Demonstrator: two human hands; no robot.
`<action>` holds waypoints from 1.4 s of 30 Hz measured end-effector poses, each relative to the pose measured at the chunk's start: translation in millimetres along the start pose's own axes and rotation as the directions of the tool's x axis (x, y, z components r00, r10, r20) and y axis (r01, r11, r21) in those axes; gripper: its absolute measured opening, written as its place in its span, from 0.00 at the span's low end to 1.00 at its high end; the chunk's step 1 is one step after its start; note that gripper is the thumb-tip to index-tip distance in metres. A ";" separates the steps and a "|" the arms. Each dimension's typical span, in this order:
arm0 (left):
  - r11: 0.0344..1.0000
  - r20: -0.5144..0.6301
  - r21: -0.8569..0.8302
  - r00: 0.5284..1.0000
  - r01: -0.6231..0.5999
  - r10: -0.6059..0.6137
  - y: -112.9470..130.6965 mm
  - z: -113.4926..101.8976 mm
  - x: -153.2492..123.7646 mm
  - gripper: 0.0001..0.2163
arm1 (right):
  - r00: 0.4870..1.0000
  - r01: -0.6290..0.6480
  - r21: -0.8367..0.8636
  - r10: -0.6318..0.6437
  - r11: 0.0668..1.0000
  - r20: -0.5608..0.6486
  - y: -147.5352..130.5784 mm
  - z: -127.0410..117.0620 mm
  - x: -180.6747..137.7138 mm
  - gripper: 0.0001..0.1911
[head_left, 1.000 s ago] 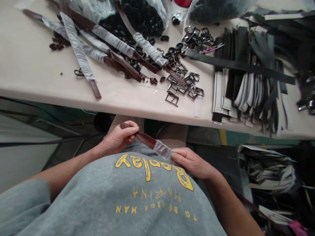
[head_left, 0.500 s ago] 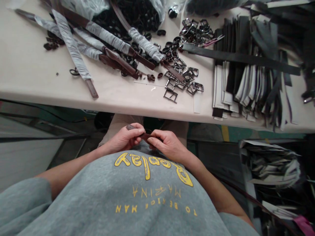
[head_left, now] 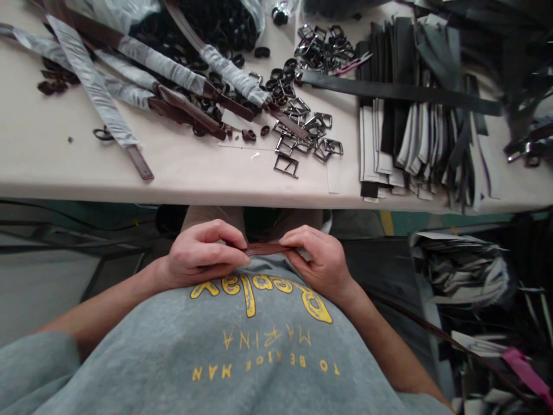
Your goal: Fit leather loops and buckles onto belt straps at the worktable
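Observation:
Below the table edge, close to my grey shirt, both hands pinch a brown leather strap [head_left: 264, 248] that runs level between them. My left hand [head_left: 201, 255] is closed on its left end, fingers curled over it. My right hand [head_left: 318, 260] grips the right part, where a bit of clear plastic wrap shows. Only the short middle stretch of the strap is visible; the rest is hidden by my fingers.
The beige table [head_left: 181, 173] carries brown straps in plastic sleeves [head_left: 168, 66], a scatter of metal buckles [head_left: 302, 132], black loops [head_left: 216, 23] and a stack of black strips [head_left: 415, 132]. Bundles of material [head_left: 466, 276] lie on the floor at right.
My right hand slid left along the strap from the plastic-wrapped part to meet the left hand. The strap went from slanted to level, and both hands shifted slightly.

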State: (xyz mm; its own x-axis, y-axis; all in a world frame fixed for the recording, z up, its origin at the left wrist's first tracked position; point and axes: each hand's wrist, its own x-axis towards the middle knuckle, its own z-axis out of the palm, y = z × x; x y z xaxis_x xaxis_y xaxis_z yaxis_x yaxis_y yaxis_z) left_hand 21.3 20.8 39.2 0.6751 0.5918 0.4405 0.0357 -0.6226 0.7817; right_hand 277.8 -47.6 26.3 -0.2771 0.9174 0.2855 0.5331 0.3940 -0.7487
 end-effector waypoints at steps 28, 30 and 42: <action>-0.069 0.441 -0.656 0.308 0.751 -0.843 -7.1 28.0 -31.0 0.18 | 0.989 0.140 -0.374 -0.143 0.917 0.020 3.9 2.1 -23.3 0.07; -0.067 0.435 -0.656 0.304 0.752 -0.847 -7.5 29.0 -30.1 0.17 | 0.996 0.084 -0.187 -0.081 0.979 0.021 5.9 9.7 -18.6 0.07; 0.049 0.348 -0.631 0.339 0.774 -0.874 -1.3 23.6 -28.0 0.15 | 0.993 -0.082 0.265 0.056 0.961 0.105 1.8 57.9 12.3 0.09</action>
State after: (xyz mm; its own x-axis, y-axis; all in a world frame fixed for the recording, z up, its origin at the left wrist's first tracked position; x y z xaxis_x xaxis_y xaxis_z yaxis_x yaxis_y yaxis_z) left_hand 19.7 -7.0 15.4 0.4541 0.5669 -0.6873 0.0594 0.7505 0.6582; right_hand 229.1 -38.7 -6.2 -0.3293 0.9271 0.1792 0.3228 0.2889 -0.9013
